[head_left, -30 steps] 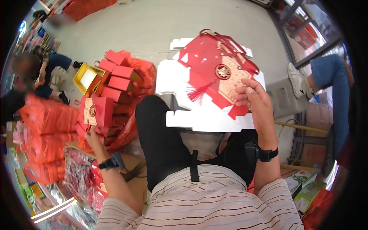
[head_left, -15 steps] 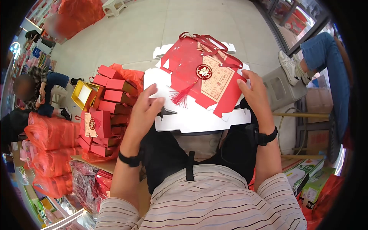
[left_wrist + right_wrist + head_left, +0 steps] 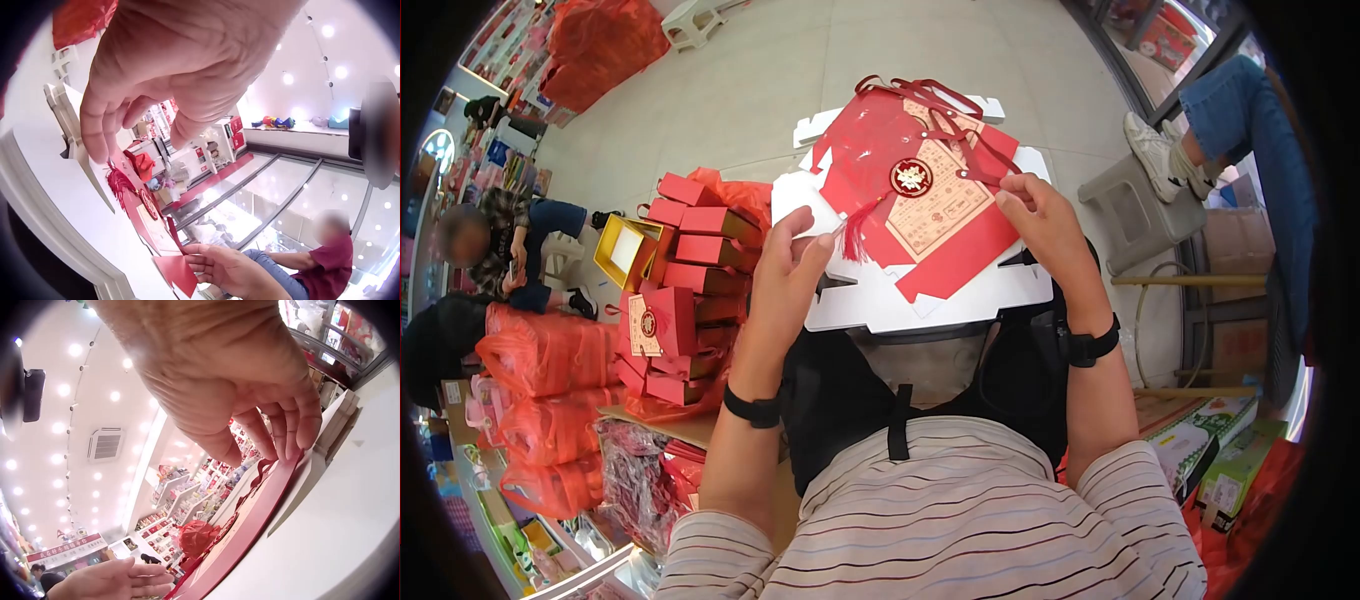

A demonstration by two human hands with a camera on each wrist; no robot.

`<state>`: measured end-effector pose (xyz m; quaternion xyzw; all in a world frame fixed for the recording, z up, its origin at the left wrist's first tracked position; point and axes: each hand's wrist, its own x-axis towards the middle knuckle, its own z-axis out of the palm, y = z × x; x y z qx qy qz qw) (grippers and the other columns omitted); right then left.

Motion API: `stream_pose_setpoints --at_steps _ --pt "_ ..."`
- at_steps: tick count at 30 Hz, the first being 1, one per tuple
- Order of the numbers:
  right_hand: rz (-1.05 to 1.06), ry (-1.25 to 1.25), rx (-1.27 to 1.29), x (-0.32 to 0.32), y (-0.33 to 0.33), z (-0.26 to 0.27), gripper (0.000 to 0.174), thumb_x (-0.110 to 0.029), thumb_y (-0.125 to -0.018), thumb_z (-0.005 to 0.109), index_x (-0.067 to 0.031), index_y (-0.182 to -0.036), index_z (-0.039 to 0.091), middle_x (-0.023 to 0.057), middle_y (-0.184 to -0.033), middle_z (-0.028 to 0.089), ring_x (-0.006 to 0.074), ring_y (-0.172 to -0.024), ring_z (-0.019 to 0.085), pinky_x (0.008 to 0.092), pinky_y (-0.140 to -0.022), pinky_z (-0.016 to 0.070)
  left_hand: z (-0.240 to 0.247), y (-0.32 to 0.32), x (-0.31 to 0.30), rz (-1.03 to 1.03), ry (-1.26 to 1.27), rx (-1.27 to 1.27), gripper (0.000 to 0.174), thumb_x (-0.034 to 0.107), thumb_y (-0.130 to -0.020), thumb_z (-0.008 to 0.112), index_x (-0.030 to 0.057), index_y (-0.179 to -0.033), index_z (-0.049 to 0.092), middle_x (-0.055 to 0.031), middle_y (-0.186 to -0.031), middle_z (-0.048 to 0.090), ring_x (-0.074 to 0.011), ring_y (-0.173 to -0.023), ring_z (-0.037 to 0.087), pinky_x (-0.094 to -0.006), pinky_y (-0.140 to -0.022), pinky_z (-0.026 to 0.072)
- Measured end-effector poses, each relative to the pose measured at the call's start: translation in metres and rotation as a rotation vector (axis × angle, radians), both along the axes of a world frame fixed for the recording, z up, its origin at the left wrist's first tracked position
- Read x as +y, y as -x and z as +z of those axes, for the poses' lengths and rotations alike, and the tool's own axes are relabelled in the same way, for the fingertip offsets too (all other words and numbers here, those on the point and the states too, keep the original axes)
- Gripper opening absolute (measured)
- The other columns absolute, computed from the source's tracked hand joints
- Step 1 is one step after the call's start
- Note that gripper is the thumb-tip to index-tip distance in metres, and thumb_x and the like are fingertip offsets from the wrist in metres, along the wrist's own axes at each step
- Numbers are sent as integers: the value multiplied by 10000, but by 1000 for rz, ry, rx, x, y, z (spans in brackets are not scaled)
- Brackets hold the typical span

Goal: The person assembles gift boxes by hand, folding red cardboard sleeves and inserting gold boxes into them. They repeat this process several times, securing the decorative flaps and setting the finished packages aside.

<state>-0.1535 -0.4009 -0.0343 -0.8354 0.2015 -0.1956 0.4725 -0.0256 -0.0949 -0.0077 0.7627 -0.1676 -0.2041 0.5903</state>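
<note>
- Pinching the right edge of the flat red die-cut paper box (image 3: 870, 150), the one with the gold emblem and tassel, between my right hand (image 3: 1040, 215) thumb and fingertips.
- It's lying on the white cardboard sheets (image 3: 920, 305) across my lap.
- My left hand (image 3: 785, 270) fingers curl over the sheets' left edge.

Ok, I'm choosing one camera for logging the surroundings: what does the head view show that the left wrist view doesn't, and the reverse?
Only the head view shows the stack of red boxes, the yellow box, the orange bags and the grey stool. Only the left wrist view shows the ceiling lights and a seated person's red shirt. Both show the red card with its tassel on the white sheets, the left hand at the sheets' edge and the right hand pinching the card.
</note>
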Motion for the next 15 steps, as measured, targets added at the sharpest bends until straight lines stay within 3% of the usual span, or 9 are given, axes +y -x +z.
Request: stream_pose_setpoints --at_steps 5,9,15 --pt "56 -239 185 8 5 23 318 -276 -992 640 14 -1115 680 52 -919 685 136 -805 642 291 -730 522 2 23 4 -146 -60 187 638 346 -1039 629 -101 -1465 469 -158 -1276 639 -182 -1063 670 -285 -775 548" --pt "60 -419 244 20 8 27 300 -288 -1006 606 -9 -1080 689 2 -870 649 96 -724 599 264 -628 506 3 23 1 -120 -32 253 638 355 -1031 631 -105 -1449 487 -162 -1239 658 -177 -1008 691 -274 -748 545" --pt "86 -340 279 28 12 24 322 -312 -1015 590 -11 -1004 703 -12 -787 610 86 -708 568 263 -594 475 3 26 6 -93 8 307 631 346 -1024 635 -109 -1437 493 -156 -1215 663 -172 -999 698 -264 -741 546"
